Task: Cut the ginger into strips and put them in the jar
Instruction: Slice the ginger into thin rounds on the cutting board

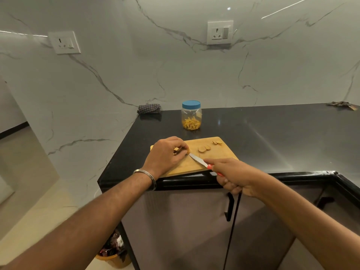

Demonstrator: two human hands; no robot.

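Ginger was pinched by the left hand at the board's left edge; the knife was gripped by the right hand.

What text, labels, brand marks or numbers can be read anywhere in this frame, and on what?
None can be read.
Bangle on the left wrist: a small engraved mark, too small to read.
Jar: no label visible.
Knife: no marking visible.
Wall sockets: no lettering legible.
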